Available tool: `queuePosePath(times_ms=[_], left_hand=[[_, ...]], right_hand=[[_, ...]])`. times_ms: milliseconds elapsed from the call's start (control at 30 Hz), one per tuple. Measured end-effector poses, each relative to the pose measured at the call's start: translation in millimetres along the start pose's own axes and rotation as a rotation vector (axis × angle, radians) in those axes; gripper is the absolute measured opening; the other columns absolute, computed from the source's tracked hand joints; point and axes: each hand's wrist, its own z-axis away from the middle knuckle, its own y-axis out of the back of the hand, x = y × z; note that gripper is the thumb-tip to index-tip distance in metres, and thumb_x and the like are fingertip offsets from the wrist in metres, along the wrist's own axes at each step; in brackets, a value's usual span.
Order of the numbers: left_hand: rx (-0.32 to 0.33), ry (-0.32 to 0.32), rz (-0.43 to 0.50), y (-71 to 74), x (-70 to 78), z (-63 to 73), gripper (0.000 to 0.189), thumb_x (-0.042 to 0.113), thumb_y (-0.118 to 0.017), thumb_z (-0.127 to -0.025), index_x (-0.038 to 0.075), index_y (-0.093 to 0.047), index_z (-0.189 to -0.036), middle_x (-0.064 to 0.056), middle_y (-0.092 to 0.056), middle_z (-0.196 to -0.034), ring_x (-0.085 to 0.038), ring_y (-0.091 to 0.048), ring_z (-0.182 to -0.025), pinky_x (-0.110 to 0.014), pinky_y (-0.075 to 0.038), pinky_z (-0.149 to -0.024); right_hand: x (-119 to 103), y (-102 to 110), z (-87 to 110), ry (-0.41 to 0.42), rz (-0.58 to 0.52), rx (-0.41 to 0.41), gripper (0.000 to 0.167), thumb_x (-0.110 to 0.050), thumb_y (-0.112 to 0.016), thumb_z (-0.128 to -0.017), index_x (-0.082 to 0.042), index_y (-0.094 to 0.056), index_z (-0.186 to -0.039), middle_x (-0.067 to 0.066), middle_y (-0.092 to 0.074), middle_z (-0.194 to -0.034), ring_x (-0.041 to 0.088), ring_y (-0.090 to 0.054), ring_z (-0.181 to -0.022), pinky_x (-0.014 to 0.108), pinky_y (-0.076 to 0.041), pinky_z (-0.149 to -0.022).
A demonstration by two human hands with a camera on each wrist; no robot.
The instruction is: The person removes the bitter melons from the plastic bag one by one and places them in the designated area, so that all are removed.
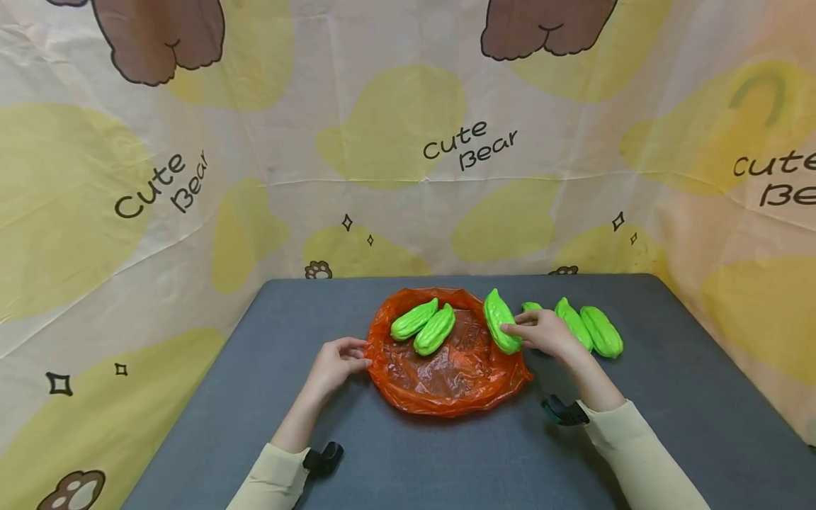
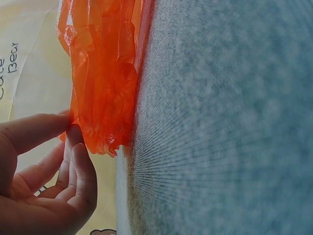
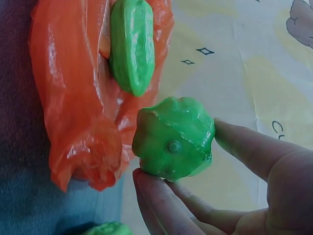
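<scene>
An orange plastic bag (image 1: 440,405) lies spread with its mouth facing up. Two bright green bitter melons, one at the back left (image 1: 414,319) and one beside it (image 1: 435,331), rest inside. At the bag's left edge my left hand (image 1: 333,365) pinches the plastic between thumb and fingers, as the left wrist view shows close up. My right hand (image 1: 547,333) grips another green bitter melon (image 1: 499,322) over the bag's right rim. In the right wrist view this bitter melon (image 3: 173,139) shows end-on between thumb and fingertips.
To the right of the bag lie three more bitter melons: one (image 1: 570,322), its neighbour (image 1: 602,333), and a third (image 1: 531,307) mostly hidden behind my right hand. They sit on a dark grey table (image 1: 414,467). A printed cloth (image 1: 395,127) hangs behind and at both sides.
</scene>
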Motion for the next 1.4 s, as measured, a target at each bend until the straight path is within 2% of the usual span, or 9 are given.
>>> queuePosePath(times_ms=[300,500,600,867,1133,1400], left_hand=[[-0.003,-0.019,-0.003,0.9,0.4,-1.2,0.033,0.006,-0.076,-0.077,-0.002,-0.067,-0.109,-0.011,-0.066,-0.084,-0.012,-0.061,-0.069,-0.025,-0.051,-0.062],[0.000,-0.024,-0.005,1.7,-0.1,-0.5,0.032,0.004,-0.075,-0.077,-0.003,-0.067,-0.107,-0.011,-0.066,-0.083,-0.012,-0.061,-0.068,-0.026,-0.051,-0.061],[0.001,-0.027,-0.012,1.9,-0.4,-0.1,0.031,0.004,-0.075,-0.077,-0.003,-0.067,-0.107,-0.011,-0.066,-0.082,-0.012,-0.061,-0.068,-0.027,-0.051,-0.061],[0.003,-0.021,-0.010,1.7,-1.5,-0.5,0.031,0.004,-0.075,-0.077,-0.002,-0.067,-0.107,-0.010,-0.065,-0.082,-0.012,-0.060,-0.068,-0.026,-0.051,-0.061],[0.000,-0.017,-0.016,1.1,-0.2,-0.8,0.032,0.005,-0.076,-0.077,0.000,-0.068,-0.108,-0.009,-0.066,-0.084,-0.014,-0.061,-0.070,-0.033,-0.053,-0.067],[-0.004,-0.020,-0.019,1.4,0.3,-0.5,0.031,0.006,-0.076,-0.077,0.001,-0.068,-0.107,-0.009,-0.066,-0.084,-0.014,-0.061,-0.071,-0.028,-0.052,-0.064]], right_hand=[[-1.5,11.0,12.2,-0.009,0.037,0.007,0.070,-0.043,-0.065,-0.087,0.010,-0.048,-0.130,0.032,-0.052,-0.127,0.034,-0.065,-0.100,0.042,-0.053,-0.085],[2.9,18.8,18.8,0.029,0.060,0.016,0.079,-0.051,-0.066,-0.083,0.012,-0.049,-0.127,0.033,-0.056,-0.121,0.028,-0.068,-0.091,0.037,-0.055,-0.078],[4.3,20.7,21.0,0.032,0.064,0.018,0.077,-0.050,-0.066,-0.084,0.012,-0.049,-0.127,0.033,-0.056,-0.121,0.027,-0.068,-0.090,0.038,-0.055,-0.078],[6.7,23.2,26.7,-0.014,0.057,-0.003,0.075,-0.043,-0.062,-0.089,0.014,-0.042,-0.133,0.036,-0.049,-0.128,0.035,-0.065,-0.100,0.044,-0.052,-0.085],[14.7,27.4,32.6,-0.005,0.058,0.002,0.073,-0.042,-0.062,-0.089,0.015,-0.043,-0.131,0.036,-0.049,-0.128,0.037,-0.063,-0.104,0.044,-0.052,-0.087],[20.0,33.0,43.8,-0.013,0.104,0.019,0.073,-0.044,-0.063,-0.088,0.013,-0.047,-0.129,0.034,-0.055,-0.123,0.033,-0.067,-0.097,0.044,-0.053,-0.083]])
